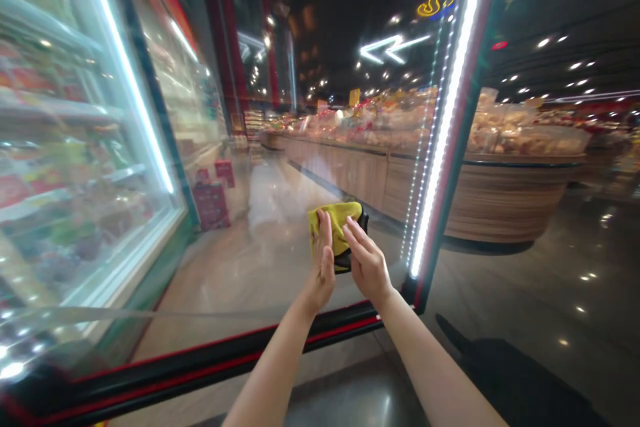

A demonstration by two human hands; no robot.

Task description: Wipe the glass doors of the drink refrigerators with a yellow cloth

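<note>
A yellow cloth (336, 213) with a dark grey reverse side is bunched up at the lower part of the glass pane (285, 267). On its left part lies my left hand (323, 270), fingers stretched upward and the thumb nearer to me. My right hand (369, 263) holds the cloth from the right, its fingers together and slanting to the upper left. Both palms face inward, with the cloth between and beyond them. Part of the cloth is hidden behind the fingers. A black frame bar with a red stripe (215, 363) runs below my wrists.
A bright light strip (447, 120) edges the glass on the right. To the left stands a lit display case (65, 147) with blurred goods. Beyond the pane are wood-sided counters (345, 163) heaped with packaged goods and a red box (211, 205) on the shiny floor (575, 280).
</note>
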